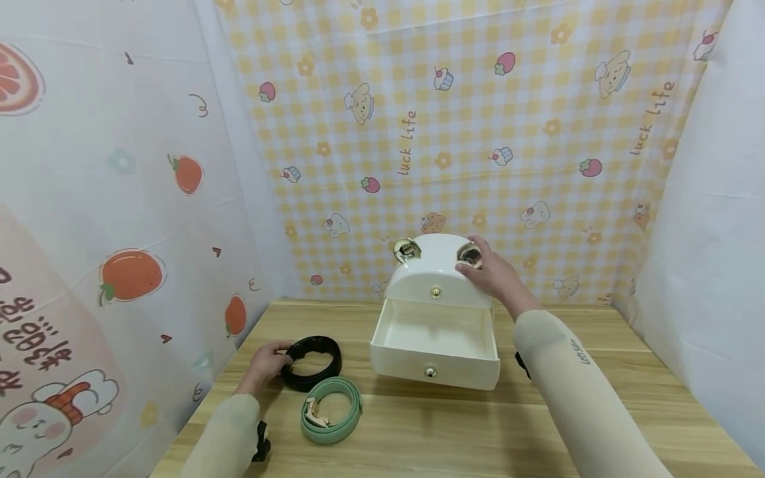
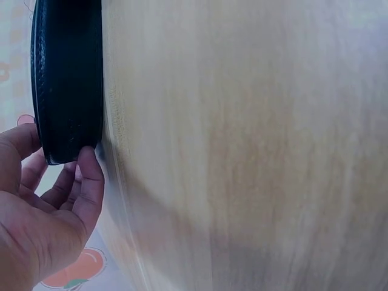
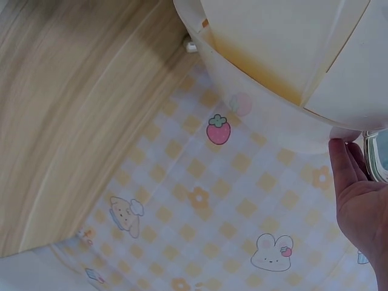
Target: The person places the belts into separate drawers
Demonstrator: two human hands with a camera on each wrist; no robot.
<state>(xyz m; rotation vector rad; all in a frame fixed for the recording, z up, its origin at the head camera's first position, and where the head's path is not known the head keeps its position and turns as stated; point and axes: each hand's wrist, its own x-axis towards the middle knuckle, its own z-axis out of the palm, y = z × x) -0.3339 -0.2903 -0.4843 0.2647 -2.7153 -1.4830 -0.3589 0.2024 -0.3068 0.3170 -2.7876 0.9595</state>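
A coiled black belt stands on the table at the left, and my left hand pinches its outer side. In the left wrist view the thumb and fingertips of that hand meet the edges of the black band. Nearer me lies a coiled green belt with a gold buckle. The white drawer box has its lower drawer pulled out, and no contents show inside. My right hand grips the box's right gold-rimmed ear; its fingertips touch the white shell.
Behind the box hangs a yellow checked cloth. White printed cloth covers the left side, and a plain white sheet the right. Wood-grain tabletop extends on both sides of the box.
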